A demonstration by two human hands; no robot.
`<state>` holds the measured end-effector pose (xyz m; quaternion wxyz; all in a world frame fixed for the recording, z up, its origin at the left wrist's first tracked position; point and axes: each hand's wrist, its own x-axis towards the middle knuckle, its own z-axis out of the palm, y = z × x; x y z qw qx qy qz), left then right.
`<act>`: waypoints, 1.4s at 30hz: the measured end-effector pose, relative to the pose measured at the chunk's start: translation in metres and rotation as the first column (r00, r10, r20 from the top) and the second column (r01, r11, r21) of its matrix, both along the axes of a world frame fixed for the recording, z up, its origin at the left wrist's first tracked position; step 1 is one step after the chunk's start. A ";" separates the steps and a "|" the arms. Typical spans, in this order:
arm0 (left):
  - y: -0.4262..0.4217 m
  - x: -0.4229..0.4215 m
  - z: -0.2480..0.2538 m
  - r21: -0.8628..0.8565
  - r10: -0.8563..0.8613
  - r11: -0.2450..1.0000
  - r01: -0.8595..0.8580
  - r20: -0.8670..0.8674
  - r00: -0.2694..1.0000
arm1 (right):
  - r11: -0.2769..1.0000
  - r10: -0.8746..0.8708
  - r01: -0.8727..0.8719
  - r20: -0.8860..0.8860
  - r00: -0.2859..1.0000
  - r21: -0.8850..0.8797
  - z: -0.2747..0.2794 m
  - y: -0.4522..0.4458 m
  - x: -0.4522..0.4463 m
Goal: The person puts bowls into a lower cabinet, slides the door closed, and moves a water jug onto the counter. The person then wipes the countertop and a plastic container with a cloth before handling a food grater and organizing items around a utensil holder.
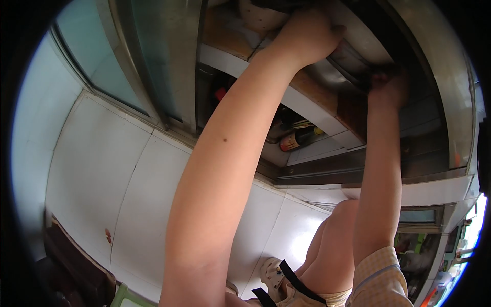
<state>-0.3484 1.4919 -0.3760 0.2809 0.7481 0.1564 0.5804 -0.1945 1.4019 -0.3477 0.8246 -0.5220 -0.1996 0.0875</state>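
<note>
Both my arms reach into a low cabinet with tiled shelves. My left hand is deep on the upper shelf, its thumb on the right side and its other fingers hidden. Beside it lies a shiny, rounded metal thing, perhaps a pot or basin, in shadow. My right hand is at the right end of this thing, with its fingers curled in the dark. What they close on is hard to see. A pale rounded surface shows left of my left hand.
On the lower shelf lies a dark bottle with a label, near a red item. Metal-framed glass doors stand at the left. White floor tiles extend below. A dark brown piece and a green-edged item are at lower left.
</note>
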 end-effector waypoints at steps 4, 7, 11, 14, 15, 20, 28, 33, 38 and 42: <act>-0.011 -0.021 -0.003 0.008 0.112 0.994 -0.112 -0.037 0.993 | 0.986 -0.126 0.117 0.071 0.989 0.120 0.000 -0.017 -0.028; -0.014 -0.045 -0.019 0.284 0.386 0.877 -0.388 0.065 0.920 | 0.983 -0.125 0.078 0.297 0.947 0.164 -0.003 -0.031 -0.058; -0.022 -0.094 -0.046 0.447 0.591 0.605 -0.659 0.302 0.748 | 0.990 -0.046 -0.041 0.586 0.809 0.135 -0.026 -0.037 -0.082; -0.011 -0.129 -0.061 0.292 0.735 0.564 -0.773 0.250 0.631 | 0.964 0.045 -0.231 0.772 0.634 0.133 -0.047 -0.033 -0.094; -0.010 -0.133 -0.061 0.164 0.711 0.643 -0.748 0.235 0.663 | 0.977 0.055 -0.205 0.873 0.485 0.053 -0.049 -0.035 -0.099; -0.009 -0.150 -0.066 -0.402 0.473 0.816 -0.416 0.049 0.880 | 0.962 0.200 -0.199 0.979 0.040 -0.189 -0.061 -0.039 -0.128; -0.023 -0.140 -0.058 -0.482 0.084 0.875 -0.045 0.058 0.995 | 0.910 0.273 -0.164 0.847 -0.457 -0.381 -0.074 -0.042 -0.157; -0.054 -0.112 -0.045 -0.594 -0.234 0.775 0.213 0.043 0.971 | 0.926 0.334 0.064 0.729 -0.598 -0.371 -0.076 -0.053 -0.152; -0.072 -0.083 -0.045 -0.545 -0.490 0.760 0.355 -0.122 0.863 | 0.821 0.571 0.470 0.493 -0.656 -0.325 -0.076 -0.077 -0.120; -0.093 -0.062 -0.034 -0.489 -0.502 0.814 0.314 -0.321 0.803 | 0.737 0.671 0.574 0.494 -0.554 -0.358 -0.086 -0.098 -0.091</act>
